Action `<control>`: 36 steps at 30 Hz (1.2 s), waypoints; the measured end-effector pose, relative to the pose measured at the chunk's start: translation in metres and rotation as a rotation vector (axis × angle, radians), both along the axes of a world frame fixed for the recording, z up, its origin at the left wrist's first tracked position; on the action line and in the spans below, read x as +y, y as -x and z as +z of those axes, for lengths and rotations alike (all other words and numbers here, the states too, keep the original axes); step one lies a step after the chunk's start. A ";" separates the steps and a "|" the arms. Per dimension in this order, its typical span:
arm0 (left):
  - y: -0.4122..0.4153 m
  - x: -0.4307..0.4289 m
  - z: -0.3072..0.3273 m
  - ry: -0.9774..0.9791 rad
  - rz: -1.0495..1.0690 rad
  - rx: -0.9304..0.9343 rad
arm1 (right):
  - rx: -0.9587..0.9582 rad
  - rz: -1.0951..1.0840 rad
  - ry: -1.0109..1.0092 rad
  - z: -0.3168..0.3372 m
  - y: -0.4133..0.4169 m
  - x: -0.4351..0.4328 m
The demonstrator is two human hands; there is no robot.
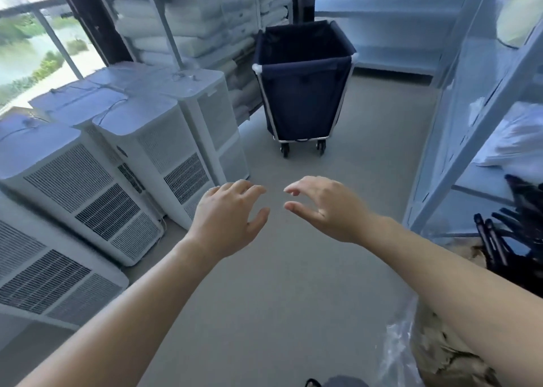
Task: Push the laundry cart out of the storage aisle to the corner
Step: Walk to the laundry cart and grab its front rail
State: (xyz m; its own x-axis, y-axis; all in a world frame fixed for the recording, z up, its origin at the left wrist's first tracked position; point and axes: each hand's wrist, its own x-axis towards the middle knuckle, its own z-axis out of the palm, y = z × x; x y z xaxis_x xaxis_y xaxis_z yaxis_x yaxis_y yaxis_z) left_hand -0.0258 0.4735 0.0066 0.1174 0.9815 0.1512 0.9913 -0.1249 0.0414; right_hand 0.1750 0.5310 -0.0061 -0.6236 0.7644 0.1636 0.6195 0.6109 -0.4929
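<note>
Laundry cart (304, 92): taken as the landmark; it stands far down the aisle on its castors, upright, its navy bag open-topped and apparently empty, untouched.
Left hand (227, 217): held well short of the cart, palm down, fingers spread and loosely curled, nothing gripped; seemingly readied for the near rim.
Right hand (324, 210): held beside the left, equally short of the cart, half-open and empty.
Floor (293, 269): bare between hands and cart, so a straight approach is judged possible.
White units (123, 163): ranged left of the cart's path, narrowing it.
Folded bedding (199, 36): stacked on shelving just left of the cart.
Metal shelving (470, 122): lined right of the cart.
Back wall (396, 19): close behind the cart.
</note>
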 end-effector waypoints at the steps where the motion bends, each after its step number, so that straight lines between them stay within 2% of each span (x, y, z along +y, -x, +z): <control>1: -0.001 0.017 -0.001 0.005 -0.009 0.002 | -0.008 -0.016 0.002 -0.001 -0.003 0.015; 8: 0.012 0.141 -0.015 0.009 -0.062 -0.020 | -0.106 -0.101 0.009 -0.016 -0.005 0.129; 19: 0.073 0.390 -0.003 -0.015 -0.128 -0.009 | -0.156 -0.140 -0.023 0.003 0.063 0.361; 27: 0.091 0.537 0.006 -0.033 -0.215 0.013 | -0.106 -0.222 -0.018 0.004 0.078 0.492; 36: 0.082 0.713 -0.015 -0.015 -0.231 0.006 | -0.064 -0.255 0.013 -0.017 0.068 0.666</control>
State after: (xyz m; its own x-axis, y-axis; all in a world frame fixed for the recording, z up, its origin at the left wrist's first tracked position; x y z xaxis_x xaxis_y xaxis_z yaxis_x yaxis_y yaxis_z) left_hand -0.1078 1.1864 -0.0088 0.3395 0.9261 0.1647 0.9366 -0.3490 0.0319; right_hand 0.1071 1.1974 -0.0233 -0.4191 0.9001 0.1188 0.7828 0.4246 -0.4549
